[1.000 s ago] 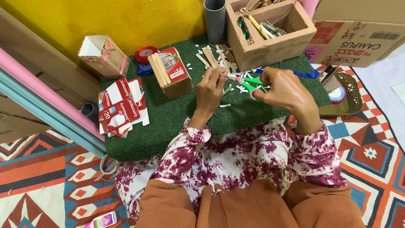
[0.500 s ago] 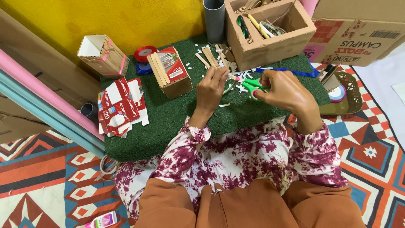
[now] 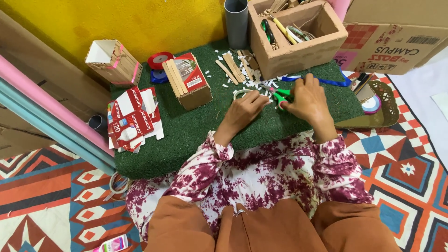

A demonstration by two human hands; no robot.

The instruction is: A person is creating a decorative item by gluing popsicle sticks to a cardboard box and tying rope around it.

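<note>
Both hands have dropped onto the green surface [image 3: 186,140]; right hand [image 3: 308,98] clamped on green-handled scissors [image 3: 279,95], whose blades could nick the loosely curled left hand [image 3: 247,106] close beside.

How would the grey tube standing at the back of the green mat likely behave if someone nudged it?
The grey tube stands upright on one end and looks tall for its width, so a push near the top would probably tip it. Being round, it would likely roll once down. It looks like rigid pipe, so it should stay stiff.
</note>
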